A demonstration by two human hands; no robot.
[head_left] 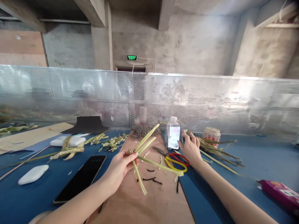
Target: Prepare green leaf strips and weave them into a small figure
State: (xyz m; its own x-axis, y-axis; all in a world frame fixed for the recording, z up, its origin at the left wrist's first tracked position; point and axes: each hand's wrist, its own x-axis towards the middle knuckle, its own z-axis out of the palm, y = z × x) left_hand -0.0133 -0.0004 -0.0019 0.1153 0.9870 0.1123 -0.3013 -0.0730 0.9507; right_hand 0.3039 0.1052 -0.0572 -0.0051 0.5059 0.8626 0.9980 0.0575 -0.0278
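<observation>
My left hand [120,166] pinches a small bundle of pale green leaf strips [144,148] above a brown board [149,199]; the strips fan out up and down from my fingers. My right hand [190,148] reaches to the far right of the board, fingers spread, touching a pile of long green leaves [216,150] on the blue table. It holds nothing that I can see. Scissors with red and yellow handles [175,161] lie just under that hand, beside a clear bottle [173,133].
A black phone [81,178] and two white cases [33,174] [71,141] lie left on the blue table [245,161]. More leaf scraps [70,151] sit at the left. A can [211,134], a pink packet [279,193] and a perforated metal screen [149,99] are also there.
</observation>
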